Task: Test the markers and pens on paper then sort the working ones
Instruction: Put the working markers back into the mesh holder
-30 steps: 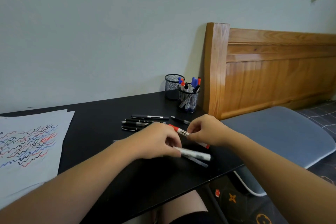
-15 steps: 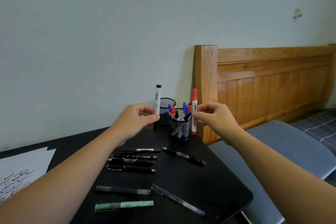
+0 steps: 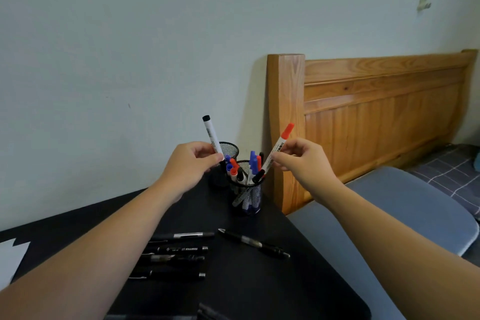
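Your left-hand marker (image 3: 212, 138) is white with a black cap; your right-hand marker (image 3: 278, 148) is white with a red cap. The mesh cup (image 3: 246, 196) is black, holding blue and red caps. The bench (image 3: 259, 280) is black, its pens (image 3: 176, 254) black too.

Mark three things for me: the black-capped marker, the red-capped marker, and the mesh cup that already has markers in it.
black-capped marker (image 3: 211, 135), head view, on its white barrel above the left hand.
red-capped marker (image 3: 280, 143), head view, on its white barrel above the right hand.
nearer mesh cup (image 3: 246, 197), head view, on its front wall.
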